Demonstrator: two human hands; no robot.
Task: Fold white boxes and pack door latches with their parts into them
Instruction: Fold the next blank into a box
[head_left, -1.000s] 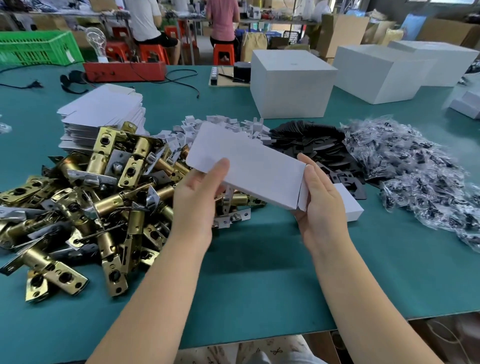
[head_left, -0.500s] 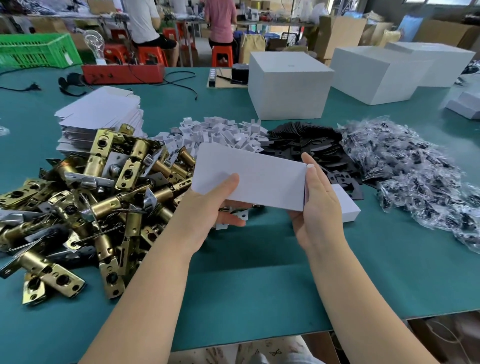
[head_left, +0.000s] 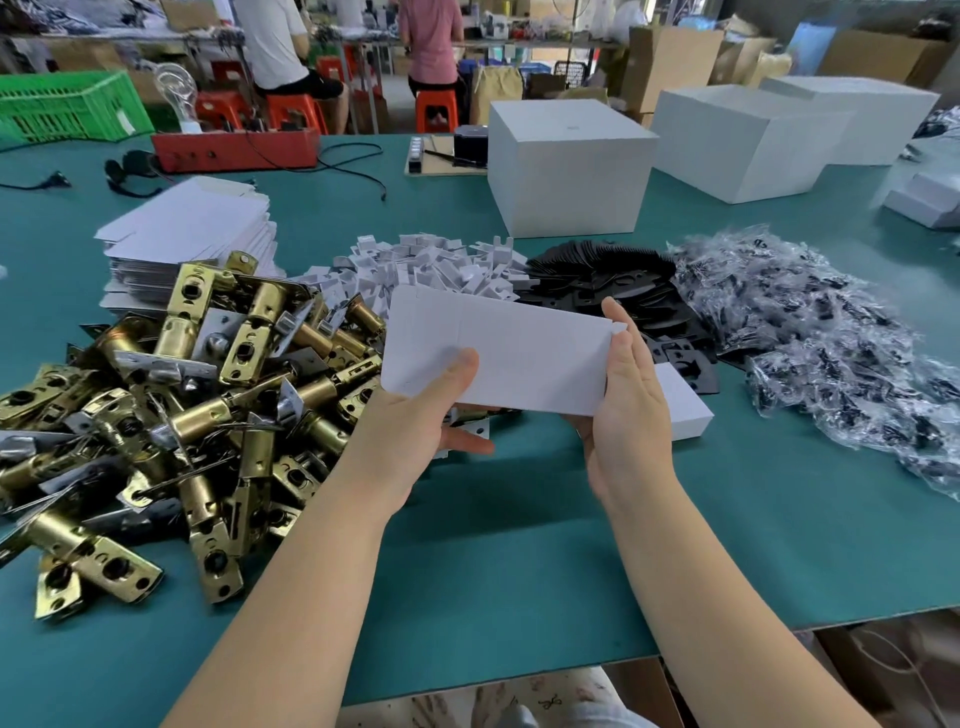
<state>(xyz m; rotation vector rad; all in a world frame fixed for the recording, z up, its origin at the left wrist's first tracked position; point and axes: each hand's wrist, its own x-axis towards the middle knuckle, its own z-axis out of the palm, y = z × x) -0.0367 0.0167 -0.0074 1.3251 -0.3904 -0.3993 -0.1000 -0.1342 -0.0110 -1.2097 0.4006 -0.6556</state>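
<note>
**White carton blank held over a green bench**

White card, still flat: the unfolded box blank (head_left: 498, 351) sits in the air between both hands, above the green table (head_left: 519, 545) and tilted slightly down to the right. The left hand (head_left: 421, 421) pinches its lower left corner, thumb on the upper face and the fingers curled beneath. The right hand (head_left: 626, 410) stands edge-on against the blank's right end, fingers straight and together, flat to the card (whether the thumb catches the underside cannot be seen).

To the left lies a heap of brass door latches (head_left: 171, 410), tangled with silver faceplates. Behind that heap is a stack of flat white blanks (head_left: 192, 234). Beyond the held blank is a mound of small white card inserts (head_left: 431, 265), then a pile of black plates (head_left: 618, 291), then a spread of clear bags of screws (head_left: 831, 343) running to the right edge. A small folded white box (head_left: 680, 405) lies on the table just beside the right hand, partly hidden by it.

Further back stand three large white cartons (head_left: 571, 171), a red tray (head_left: 234, 148) with cables, and a green crate (head_left: 67, 106). Two people sit on orange stools (head_left: 436, 109) at a far bench.
</note>
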